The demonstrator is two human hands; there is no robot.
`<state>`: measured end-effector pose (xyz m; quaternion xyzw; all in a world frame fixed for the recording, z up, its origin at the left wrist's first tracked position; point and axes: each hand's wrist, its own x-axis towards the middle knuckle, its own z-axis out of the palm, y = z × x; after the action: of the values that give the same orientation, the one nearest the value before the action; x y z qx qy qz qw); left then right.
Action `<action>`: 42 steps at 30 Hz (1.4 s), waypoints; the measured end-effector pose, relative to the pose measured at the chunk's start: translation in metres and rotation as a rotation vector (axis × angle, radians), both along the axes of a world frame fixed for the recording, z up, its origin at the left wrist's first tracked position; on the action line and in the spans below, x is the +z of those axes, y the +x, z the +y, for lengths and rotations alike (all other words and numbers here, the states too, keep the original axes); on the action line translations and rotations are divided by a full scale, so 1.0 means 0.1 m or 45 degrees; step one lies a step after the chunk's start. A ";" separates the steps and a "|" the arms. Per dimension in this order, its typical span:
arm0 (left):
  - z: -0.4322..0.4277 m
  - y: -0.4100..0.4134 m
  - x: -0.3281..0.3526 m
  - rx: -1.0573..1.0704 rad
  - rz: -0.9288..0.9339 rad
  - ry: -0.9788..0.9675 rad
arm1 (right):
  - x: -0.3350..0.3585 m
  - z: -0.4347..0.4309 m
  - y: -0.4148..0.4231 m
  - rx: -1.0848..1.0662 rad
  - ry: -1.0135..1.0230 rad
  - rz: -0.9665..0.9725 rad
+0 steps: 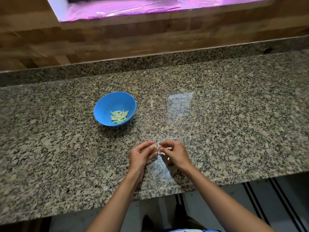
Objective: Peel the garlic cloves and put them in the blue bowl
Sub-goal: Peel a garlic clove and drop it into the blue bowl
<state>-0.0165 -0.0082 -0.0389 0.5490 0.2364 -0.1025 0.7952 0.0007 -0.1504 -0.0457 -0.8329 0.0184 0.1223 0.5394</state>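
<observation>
1. Pinching a garlic clove [155,145] at its fingertips, the left hand [143,155] hovers just above the granite desk [234,114], near its front edge.
2. Curled close beside it, the right hand [173,153] grips thin, pale scraps of skin [163,150] (papery bits, hard to make out), its fingertips almost touching the clove.
3. Away to the left and further back on the desk sits the blue bowl [107,104], well apart from both hands.
4. Inside the bowl lies a small heap of peeled cloves [119,116], pale yellow, gathered toward its nearer right side.
5. Behind the desk rises a wood-panelled wall [117,36].
</observation>
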 end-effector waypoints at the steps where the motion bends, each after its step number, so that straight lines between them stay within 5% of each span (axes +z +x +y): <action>1: -0.01 0.00 -0.01 -0.013 -0.020 0.035 | 0.01 0.01 0.00 0.003 0.042 -0.001; 10: -0.05 0.02 -0.01 -0.092 -0.170 0.266 | 0.07 0.02 0.00 -0.023 -0.021 -0.129; 20: -0.03 0.03 -0.02 -0.121 -0.110 0.242 | 0.03 0.04 -0.01 -0.087 0.056 -0.112; 26: 0.01 0.05 -0.03 0.008 -0.039 0.007 | 0.14 0.06 0.00 -0.263 0.679 0.288; 30: 0.01 0.07 -0.02 0.069 -0.046 -0.134 | 0.17 0.05 0.01 -0.371 0.840 0.503; 35: 0.01 0.07 -0.04 0.115 -0.039 -0.065 | 0.14 0.03 -0.02 -0.151 0.590 0.338; 42: -0.03 0.06 -0.02 0.122 -0.035 -0.031 | 0.10 0.07 0.03 0.132 -0.320 -0.225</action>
<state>-0.0108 -0.0113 -0.0410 0.5286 0.2503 -0.0598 0.8090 0.0035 -0.1433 -0.0354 -0.9012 -0.0569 0.0729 0.4233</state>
